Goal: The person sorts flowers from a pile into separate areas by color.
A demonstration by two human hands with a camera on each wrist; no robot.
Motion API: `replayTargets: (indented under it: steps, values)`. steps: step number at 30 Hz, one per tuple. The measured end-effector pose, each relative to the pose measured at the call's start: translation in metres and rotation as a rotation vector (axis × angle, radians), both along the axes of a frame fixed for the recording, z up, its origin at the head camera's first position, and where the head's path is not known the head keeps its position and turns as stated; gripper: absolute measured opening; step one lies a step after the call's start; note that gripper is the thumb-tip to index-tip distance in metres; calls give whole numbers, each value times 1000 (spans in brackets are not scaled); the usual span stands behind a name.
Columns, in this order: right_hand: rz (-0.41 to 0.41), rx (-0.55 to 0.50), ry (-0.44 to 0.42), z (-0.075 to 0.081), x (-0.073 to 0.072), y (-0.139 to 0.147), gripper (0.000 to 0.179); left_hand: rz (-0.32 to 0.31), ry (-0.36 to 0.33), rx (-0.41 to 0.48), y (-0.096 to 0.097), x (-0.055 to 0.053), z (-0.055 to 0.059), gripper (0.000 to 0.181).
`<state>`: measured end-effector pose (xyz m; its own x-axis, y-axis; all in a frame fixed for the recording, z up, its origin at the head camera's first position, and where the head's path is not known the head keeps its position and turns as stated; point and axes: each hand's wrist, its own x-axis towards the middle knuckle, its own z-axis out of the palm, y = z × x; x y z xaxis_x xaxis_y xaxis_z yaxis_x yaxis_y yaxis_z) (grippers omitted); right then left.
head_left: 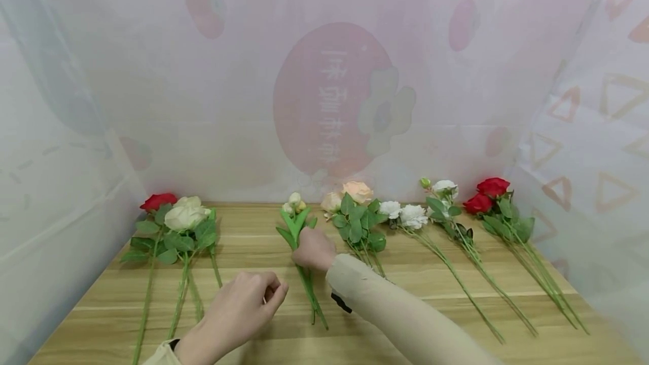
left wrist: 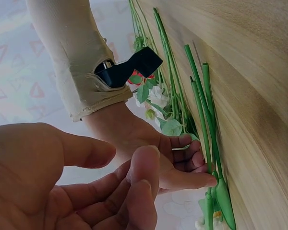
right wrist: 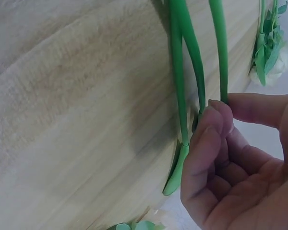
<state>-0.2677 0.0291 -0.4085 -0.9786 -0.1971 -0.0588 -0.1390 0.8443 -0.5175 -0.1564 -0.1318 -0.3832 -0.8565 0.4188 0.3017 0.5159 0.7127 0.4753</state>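
Note:
My right hand (head_left: 314, 249) is at the middle of the table, over several white tulips (head_left: 294, 206) with green leaves and stems. In the right wrist view, its thumb and fingertips pinch one tulip stem (right wrist: 221, 52). Two other stems (right wrist: 179, 91) lie beside it against the table, outside the pinch. My left hand (head_left: 248, 300) hovers to the left of the tulips, apart from them. Its fingers are loosely curled with nothing between them, as the left wrist view shows. The tulips' leaves are partly hidden behind my right hand.
Red and white roses (head_left: 186, 214) lie at the left on the wooden table (head_left: 400, 303). To the right are peach roses (head_left: 358, 191), white flowers (head_left: 413, 217) and red roses (head_left: 493, 187), stems pointing toward me. Printed cloth walls (head_left: 228, 100) enclose the table's back and sides.

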Motion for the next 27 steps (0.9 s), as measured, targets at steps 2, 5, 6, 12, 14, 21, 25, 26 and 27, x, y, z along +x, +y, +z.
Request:
replayTargets:
  steps: [2,5,6,12,14,21,25,26,27]
  values:
    - [4,8,6,0,1,0,34,1,-5,-3,0,0,0,25]
    - [17,31,7,0,2,-2,34,5,-7,-8,0,0,0,25]
    - [19,39,9,-1,3,-2,34,7,-5,-8,0,0,0,25]
    - [27,76,7,0,3,-1,31,16,-7,-13,0,0,0,25]
    - [32,58,0,3,4,1,33,23,-23,-20,0,0,1,24]
    - [65,-63,41,18,17,18,50,41,-56,-38,-1,-1,4,25]
    - [88,-76,142,30,32,30,54,54,-73,-49,-2,-3,4,23]
    - [94,-84,163,33,36,33,53,60,-78,-52,-2,-3,5,23]
    - [99,-94,183,36,41,37,52,65,-83,-54,-3,-3,5,22]
